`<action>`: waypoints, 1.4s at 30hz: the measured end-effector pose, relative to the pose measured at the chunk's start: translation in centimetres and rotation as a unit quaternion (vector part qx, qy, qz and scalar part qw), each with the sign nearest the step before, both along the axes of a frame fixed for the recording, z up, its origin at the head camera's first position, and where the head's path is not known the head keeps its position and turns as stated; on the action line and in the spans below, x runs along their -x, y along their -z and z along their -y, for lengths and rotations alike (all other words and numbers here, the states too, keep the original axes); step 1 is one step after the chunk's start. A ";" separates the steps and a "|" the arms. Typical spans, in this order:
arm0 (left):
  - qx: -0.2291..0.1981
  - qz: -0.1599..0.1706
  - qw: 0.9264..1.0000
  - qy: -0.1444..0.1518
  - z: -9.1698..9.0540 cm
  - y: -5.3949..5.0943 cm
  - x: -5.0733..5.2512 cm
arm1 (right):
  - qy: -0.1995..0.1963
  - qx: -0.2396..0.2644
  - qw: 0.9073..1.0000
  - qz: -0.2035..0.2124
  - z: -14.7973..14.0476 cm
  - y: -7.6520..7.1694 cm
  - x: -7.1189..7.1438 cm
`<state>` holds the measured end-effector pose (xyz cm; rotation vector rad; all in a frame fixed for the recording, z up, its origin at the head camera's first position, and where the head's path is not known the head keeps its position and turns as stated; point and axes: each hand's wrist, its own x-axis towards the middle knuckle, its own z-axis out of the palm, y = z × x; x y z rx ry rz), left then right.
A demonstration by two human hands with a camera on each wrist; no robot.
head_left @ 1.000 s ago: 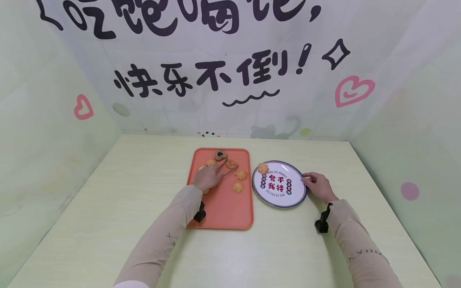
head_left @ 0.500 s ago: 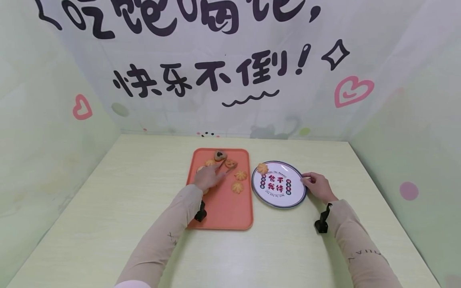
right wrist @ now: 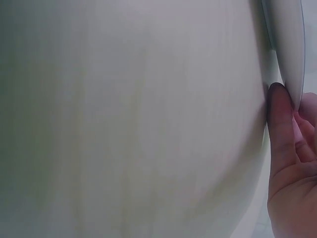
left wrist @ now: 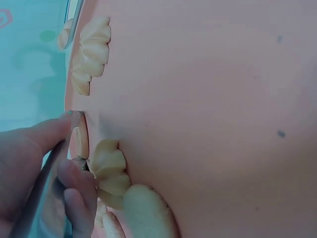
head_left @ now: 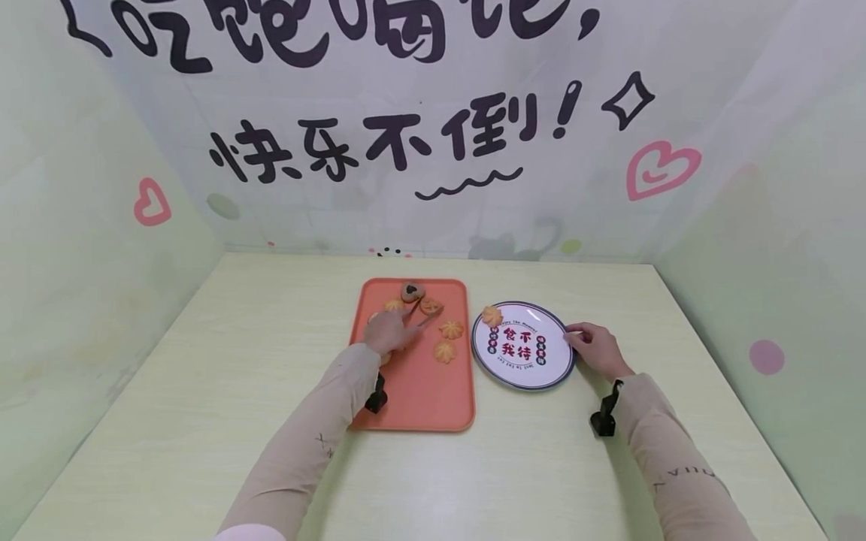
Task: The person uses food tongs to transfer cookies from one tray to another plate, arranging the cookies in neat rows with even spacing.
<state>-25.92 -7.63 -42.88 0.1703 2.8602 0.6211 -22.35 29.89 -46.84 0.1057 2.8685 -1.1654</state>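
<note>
In the head view my left hand point(head_left: 387, 332) reaches over the orange-pink tray point(head_left: 419, 409) and holds metal tongs point(left wrist: 35, 201). The tongs' tips lie on either side of a round cookie point(head_left: 430, 306); whether they squeeze it is hard to tell. Just behind it sits a heart-shaped cookie point(head_left: 413, 291) with a dark centre. Flower-shaped cookies point(head_left: 451, 330) lie to the right on the tray, and others are partly hidden by my left hand. My right hand point(head_left: 598, 351) pinches the right rim of a white, blue-edged plate point(head_left: 531, 376), thumb on the near side in the right wrist view.
One flower-shaped cookie point(head_left: 492, 316) lies on the plate's left rim. Tray and plate stand close side by side on a pale wooden table point(head_left: 271, 300). A printed wall point(head_left: 325, 218) rises behind the table, with side walls left and right.
Both hands stay nearly still. The tongs' tips and the round cookie between them appear a touch further left; the whole head view also drifts slightly.
</note>
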 end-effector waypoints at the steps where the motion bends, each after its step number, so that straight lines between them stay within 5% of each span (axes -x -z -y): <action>1: 0.002 -0.003 1.000 0.002 0.0 0.0 0.0 | 0.000 -0.001 1.000 0.000 0.0 0.0 0.0; 16: -0.076 -0.019 0.997 -0.007 0.7 0.7 -0.1 | 0.004 0.001 1.000 -0.002 0.1 0.0 0.1; 24: -0.077 -0.041 0.996 0.004 1.3 0.8 -0.1 | 0.005 0.001 1.000 -0.001 0.1 -0.1 0.0; 35: -0.114 -0.035 0.992 0.033 1.9 -0.1 -0.9 | -0.002 -0.003 1.000 -0.006 0.1 0.0 0.0; 42: -0.136 -0.020 0.989 0.056 0.6 -1.5 -2.3 | -0.004 -0.002 1.000 -0.007 0.2 -0.1 0.0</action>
